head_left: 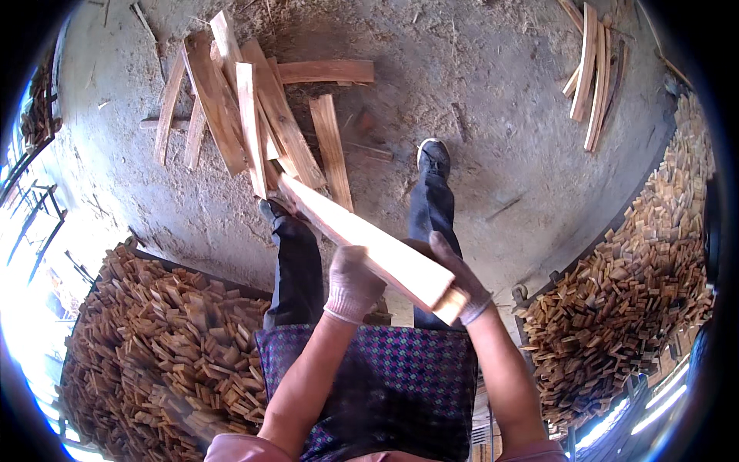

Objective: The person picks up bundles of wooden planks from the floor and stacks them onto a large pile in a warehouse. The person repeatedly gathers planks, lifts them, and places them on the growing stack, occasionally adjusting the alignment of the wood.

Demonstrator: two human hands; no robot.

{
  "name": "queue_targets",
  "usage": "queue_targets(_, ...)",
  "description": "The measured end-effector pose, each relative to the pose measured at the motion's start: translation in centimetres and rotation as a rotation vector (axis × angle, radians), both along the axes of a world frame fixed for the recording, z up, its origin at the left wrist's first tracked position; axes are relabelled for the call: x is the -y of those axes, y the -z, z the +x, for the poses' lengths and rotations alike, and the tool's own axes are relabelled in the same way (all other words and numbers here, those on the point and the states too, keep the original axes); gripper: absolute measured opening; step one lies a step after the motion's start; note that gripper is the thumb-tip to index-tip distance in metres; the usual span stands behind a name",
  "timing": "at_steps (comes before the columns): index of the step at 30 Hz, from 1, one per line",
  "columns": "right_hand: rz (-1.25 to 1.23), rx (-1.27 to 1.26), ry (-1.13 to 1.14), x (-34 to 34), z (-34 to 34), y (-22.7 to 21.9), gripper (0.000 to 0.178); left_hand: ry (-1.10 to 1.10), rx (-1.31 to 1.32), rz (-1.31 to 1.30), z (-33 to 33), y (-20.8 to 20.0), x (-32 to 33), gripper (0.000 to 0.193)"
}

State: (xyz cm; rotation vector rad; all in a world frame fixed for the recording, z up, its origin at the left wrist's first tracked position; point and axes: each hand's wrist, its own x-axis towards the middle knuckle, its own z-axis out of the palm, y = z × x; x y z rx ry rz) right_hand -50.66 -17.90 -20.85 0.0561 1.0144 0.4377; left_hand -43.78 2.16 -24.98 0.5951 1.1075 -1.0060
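Across my lap slants a long pale wooden board (368,240), its near end toward my right and its far end down by the pile of boards at my left foot. A second, shorter-looking end of wood (452,306) shows beneath it. My left hand (354,286), in a light work glove, is closed on the board's left edge. My right hand (463,279), gloved too, wraps the right edge close to the near end. The fingers of both hands are partly hidden by the wood.
Loose boards (289,127) lie crisscrossed on the dusty floor ahead-left. More strips (591,81) rest at far right. Heaps of small wood blocks fill a bin at left (169,339) and another at right (616,323). A patterned dark apron (369,385) covers my lap.
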Motion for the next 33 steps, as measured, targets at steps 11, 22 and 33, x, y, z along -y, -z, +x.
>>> queue_targets(11,-0.735,0.115,-0.648,8.8,-5.4,-5.3,0.047,0.735,0.301,-0.258,2.8,0.4,13.5,0.048)
queue_targets(22,-1.354,-0.430,-0.508,35.0,-8.1,1.2,0.050,1.098,0.361,0.247,0.3,1.3,9.8,0.056)
queue_targets(33,-1.160,0.126,-1.450,22.9,-8.1,8.4,0.073,1.061,0.336,0.472,-3.9,4.9,-7.5,0.056)
